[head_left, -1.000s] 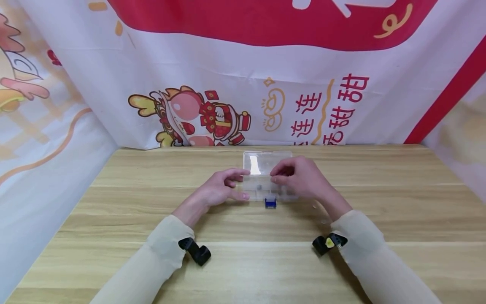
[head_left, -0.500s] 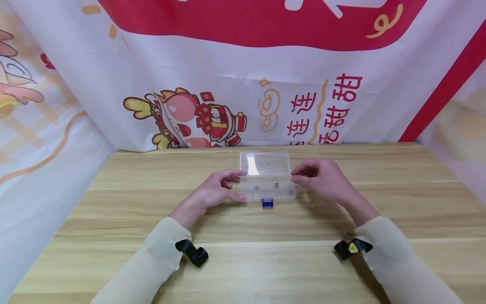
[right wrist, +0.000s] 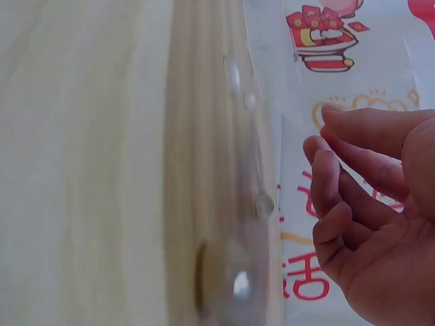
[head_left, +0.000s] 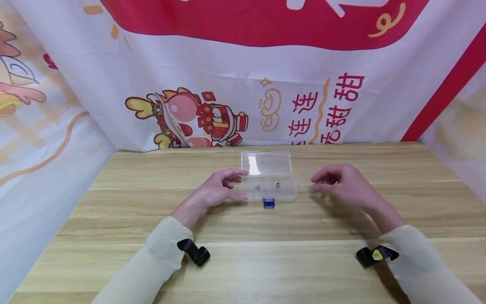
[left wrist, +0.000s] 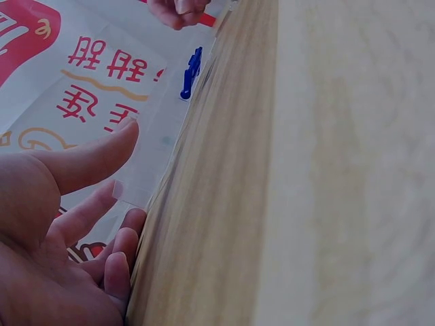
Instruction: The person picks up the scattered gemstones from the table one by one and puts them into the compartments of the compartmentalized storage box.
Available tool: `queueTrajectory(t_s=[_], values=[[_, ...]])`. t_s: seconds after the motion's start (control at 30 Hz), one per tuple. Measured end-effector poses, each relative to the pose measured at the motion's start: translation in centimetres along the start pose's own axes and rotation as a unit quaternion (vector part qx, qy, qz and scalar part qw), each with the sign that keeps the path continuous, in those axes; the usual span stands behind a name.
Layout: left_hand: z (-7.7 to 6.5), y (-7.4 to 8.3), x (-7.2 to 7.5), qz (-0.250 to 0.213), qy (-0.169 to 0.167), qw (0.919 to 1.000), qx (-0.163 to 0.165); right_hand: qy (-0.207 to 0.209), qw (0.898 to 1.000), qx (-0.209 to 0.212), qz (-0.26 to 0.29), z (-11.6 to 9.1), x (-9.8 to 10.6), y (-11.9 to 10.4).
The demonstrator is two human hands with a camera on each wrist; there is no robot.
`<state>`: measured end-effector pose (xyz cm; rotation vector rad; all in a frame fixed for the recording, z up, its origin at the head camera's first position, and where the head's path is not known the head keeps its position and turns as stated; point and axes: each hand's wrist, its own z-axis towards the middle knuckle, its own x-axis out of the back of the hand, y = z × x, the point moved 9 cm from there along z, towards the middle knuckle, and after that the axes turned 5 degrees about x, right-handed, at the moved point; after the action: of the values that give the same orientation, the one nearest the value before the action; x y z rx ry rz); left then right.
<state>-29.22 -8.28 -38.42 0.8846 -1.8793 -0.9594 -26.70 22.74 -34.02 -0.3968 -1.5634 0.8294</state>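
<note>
A clear plastic compartment box [head_left: 268, 192] sits on the table with its lid [head_left: 267, 164] raised at the back and a blue latch [head_left: 269, 203] at its front edge. Two tiny items, a greyish piece [head_left: 257, 187] and a dark piece [head_left: 278, 185], lie inside. My left hand [head_left: 218, 188] holds the box's left end, thumb at the front corner and index finger near the hinge. To the right of the box, my right hand [head_left: 343, 183] hovers with fingers loosely bent; in the right wrist view its thumb and fingertips show nothing between them.
Several small clear bead-like pieces [head_left: 354, 232] lie on the wooden table [head_left: 265, 270] at the right, under and in front of the right hand. A printed cloth [head_left: 212, 67] hangs behind the table's back edge.
My right hand has moved from over the box out to the right, uncovering the compartments and the small pieces on the table. The left hand and the box have stayed put.
</note>
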Motion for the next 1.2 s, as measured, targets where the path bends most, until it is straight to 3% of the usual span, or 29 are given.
queueTrajectory(t_s=[0.4, 0.9, 1.2], values=[[-0.1, 0.0, 0.1, 0.003, 0.002, 1.0000, 0.001, -0.036, 0.999, 0.004, -0.020, -1.8, 1.1, 2.0], [-0.2, 0.0, 0.1, 0.001, 0.001, 1.0000, 0.000, -0.096, 0.995, 0.002, 0.010, -5.6, 1.5, 4.1], [0.0, -0.1, 0.1, 0.000, 0.003, 1.0000, 0.002, -0.140, 0.989, 0.015, 0.036, -7.4, 0.8, 5.3]])
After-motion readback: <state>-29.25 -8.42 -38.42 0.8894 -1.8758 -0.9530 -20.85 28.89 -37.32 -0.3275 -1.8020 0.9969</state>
